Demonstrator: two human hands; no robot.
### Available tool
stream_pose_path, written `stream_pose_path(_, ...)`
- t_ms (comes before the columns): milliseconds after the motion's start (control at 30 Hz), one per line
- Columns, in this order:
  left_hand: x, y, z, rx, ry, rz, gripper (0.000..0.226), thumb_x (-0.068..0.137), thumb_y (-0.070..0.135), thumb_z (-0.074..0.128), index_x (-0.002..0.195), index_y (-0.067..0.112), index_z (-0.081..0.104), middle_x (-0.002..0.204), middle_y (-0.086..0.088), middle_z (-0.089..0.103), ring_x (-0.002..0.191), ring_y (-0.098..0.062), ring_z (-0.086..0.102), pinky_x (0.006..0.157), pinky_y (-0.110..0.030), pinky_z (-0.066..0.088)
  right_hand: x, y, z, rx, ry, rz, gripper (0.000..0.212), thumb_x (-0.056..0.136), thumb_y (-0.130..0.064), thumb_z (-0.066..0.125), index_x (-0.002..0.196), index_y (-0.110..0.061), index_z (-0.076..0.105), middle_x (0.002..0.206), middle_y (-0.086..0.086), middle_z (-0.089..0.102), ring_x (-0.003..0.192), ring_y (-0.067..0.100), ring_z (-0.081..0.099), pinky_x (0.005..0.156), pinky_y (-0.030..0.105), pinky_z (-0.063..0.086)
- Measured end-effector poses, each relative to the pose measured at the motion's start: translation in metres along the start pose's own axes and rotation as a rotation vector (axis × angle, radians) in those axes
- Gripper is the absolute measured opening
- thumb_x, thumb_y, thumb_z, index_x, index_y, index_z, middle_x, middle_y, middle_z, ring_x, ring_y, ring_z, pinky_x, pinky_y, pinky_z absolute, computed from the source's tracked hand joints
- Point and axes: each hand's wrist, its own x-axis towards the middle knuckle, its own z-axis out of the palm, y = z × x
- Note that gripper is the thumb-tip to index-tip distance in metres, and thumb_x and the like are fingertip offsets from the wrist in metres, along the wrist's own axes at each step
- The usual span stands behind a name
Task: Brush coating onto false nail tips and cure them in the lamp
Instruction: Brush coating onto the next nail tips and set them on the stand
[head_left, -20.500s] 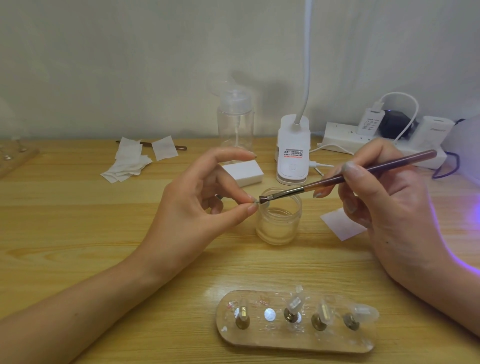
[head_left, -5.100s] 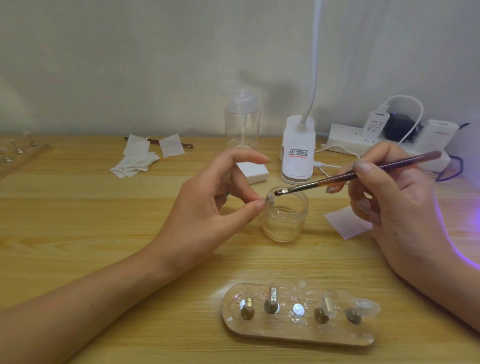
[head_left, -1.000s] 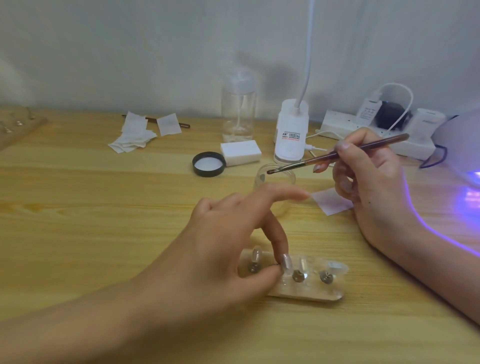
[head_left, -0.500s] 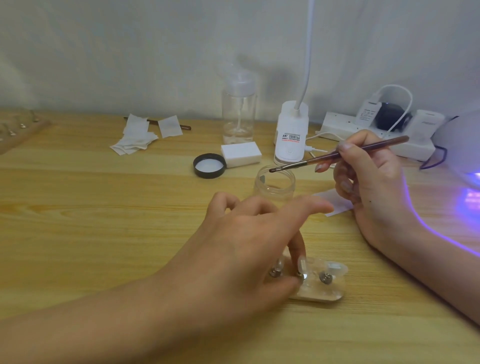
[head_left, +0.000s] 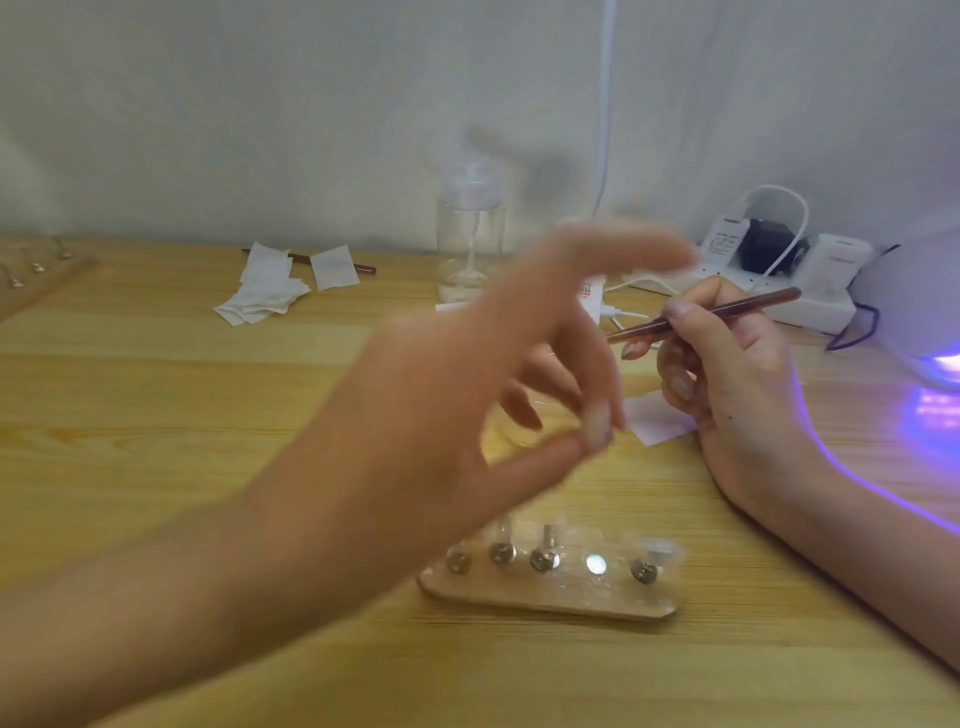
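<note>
Left hand (head_left: 457, 415): blurred, pinching probably a nail tip (head_left: 596, 428) above holder (head_left: 545, 598) near worktop's (head_left: 156, 415) front edge. Right hand (head_left: 727, 395): gripping brush (head_left: 727, 310). Pick-up step. Next: steady tip for brushing.

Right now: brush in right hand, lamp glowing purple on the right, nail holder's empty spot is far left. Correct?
No. In the head view the empty spot on the nail holder is second from the right, a bare disc, not far left. The right hand does hold the brush, and the lamp glows purple on the right.
</note>
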Motion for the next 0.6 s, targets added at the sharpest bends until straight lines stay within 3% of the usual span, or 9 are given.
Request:
stream_pose_path(133, 0.011, -0.024, -0.023, -0.187, 0.157, -0.117, 0.064, 0.081, 0.015, 0.083, 0.134, 0.029, 0.051, 0.082, 0.006, 0.073, 0.079, -0.011, 0.073, 0.057, -0.046, 0.042, 0.0, -0.001, 0.0, 0.015, 0.014, 0.016, 0.027, 0.101, -0.014, 0.051, 0.075, -0.023, 0.051, 0.069, 0.006, 0.068, 0.047, 0.01, 0.034, 0.043, 0.016, 0.027)
stream_pose_path(233, 0.014, -0.045, -0.02, -0.342, 0.206, -0.252, 0.069, 0.073, 0.021, 0.087, 0.133, 0.028, 0.054, 0.077, 0.002, 0.075, 0.079, -0.014, 0.074, 0.067, -0.042, 0.052, 0.0, -0.001, 0.0, 0.01, 0.023, 0.024, 0.023, 0.098, -0.019, 0.054, 0.075, -0.024, 0.051, 0.069, 0.005, 0.068, 0.048, 0.01, 0.034, 0.044, 0.016, 0.029)
stream_pose_path(333, 0.005, -0.06, -0.015, -0.305, 0.241, -0.245, 0.067, 0.073, 0.029, 0.083, 0.133, 0.031, 0.054, 0.08, 0.002, 0.077, 0.084, -0.014, 0.076, 0.076, -0.025, 0.057, 0.0, -0.001, 0.0, 0.02, 0.009, 0.031, 0.016, 0.09, -0.025, 0.055, 0.075, -0.024, 0.051, 0.069, 0.005, 0.069, 0.048, 0.01, 0.034, 0.044, 0.016, 0.029)
stream_pose_path(433, 0.001, -0.067, -0.01, -0.311, 0.243, -0.213, 0.063, 0.078, 0.024, 0.083, 0.134, 0.03, 0.053, 0.084, 0.004, 0.078, 0.086, -0.011, 0.076, 0.071, -0.018, 0.055, 0.0, -0.001, -0.001, 0.029, 0.006, 0.047, 0.016, 0.088, -0.026, 0.055, 0.072, -0.028, 0.053, 0.069, 0.005, 0.068, 0.048, 0.011, 0.033, 0.043, 0.017, 0.027)
stream_pose_path(600, 0.0, -0.074, -0.005, -0.311, 0.222, -0.173, 0.06, 0.081, 0.02, 0.079, 0.135, 0.025, 0.051, 0.087, 0.003, 0.077, 0.091, -0.014, 0.075, 0.056, -0.026, 0.055, 0.002, 0.0, -0.001, 0.057, 0.02, 0.06, 0.016, 0.086, -0.025, 0.055, 0.071, -0.028, 0.054, 0.068, 0.006, 0.067, 0.048, 0.01, 0.035, 0.044, 0.017, 0.027)
